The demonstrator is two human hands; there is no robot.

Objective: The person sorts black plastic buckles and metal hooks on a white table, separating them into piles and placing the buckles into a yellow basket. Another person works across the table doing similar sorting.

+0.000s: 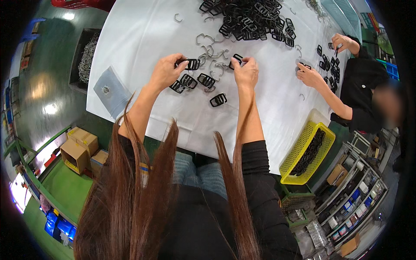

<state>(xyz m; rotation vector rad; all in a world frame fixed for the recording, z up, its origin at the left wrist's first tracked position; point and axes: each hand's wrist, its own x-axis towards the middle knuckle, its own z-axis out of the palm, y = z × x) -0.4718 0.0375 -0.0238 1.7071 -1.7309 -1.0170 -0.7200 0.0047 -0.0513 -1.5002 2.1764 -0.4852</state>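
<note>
A white-covered table [143, 34] spreads out under both hands, its cloth smooth and matte. Beyond the hands, toward the far edge, lies a big heap of black buckles [251, 17], flat rectangular frames with crossbars, tangled together. To the right of the right hand, off the table's corner, a yellow plastic basket [299, 151] with perforated mesh walls holds more dark pieces. Between the heap and the hands, thin bent wire clips [212, 52] of pale shiny metal are scattered (open, hooked shapes). Just below the hands, a few finished buckles [203, 84] lie loose and flat on the cloth.

The left hand [167, 71] has its fingers curled, pinching a black buckle [192, 64] by one end. The right hand [246, 71] is also closed, thumb and fingertips pinching a second buckle [236, 60] at its upper left. The two hands are apart, level with each other.

Further right, a co-worker's hands [310, 76] in black sleeves handle similar small black pieces.
</note>
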